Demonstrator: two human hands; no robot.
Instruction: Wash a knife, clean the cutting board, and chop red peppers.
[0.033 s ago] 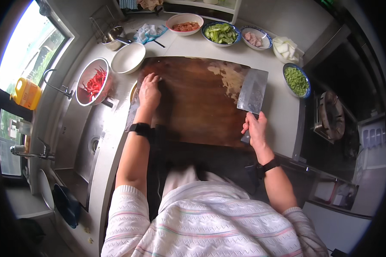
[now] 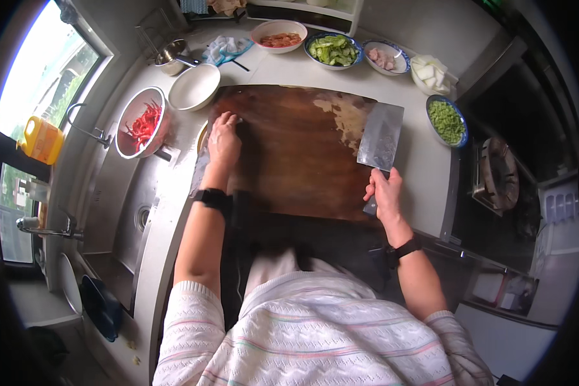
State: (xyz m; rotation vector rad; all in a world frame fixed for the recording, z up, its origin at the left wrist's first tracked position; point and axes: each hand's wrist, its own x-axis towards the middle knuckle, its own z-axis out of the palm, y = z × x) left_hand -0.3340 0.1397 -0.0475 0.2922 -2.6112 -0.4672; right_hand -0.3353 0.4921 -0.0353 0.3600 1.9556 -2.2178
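While daylight comes through the window on the left, a pale worktop runs between a metal sink and a dark stove. Bowls sit along the back: red strips, an empty white bowl, leafy greens and chopped green bits. A big brown cutting board lies in the middle, with pale smears near its far right corner. The cleaver has a wide grey blade, lying flat over the board's right edge. The right hand is closed around its handle. The left hand rests on the board's left side, fingers curled, well apart from the cleaver.
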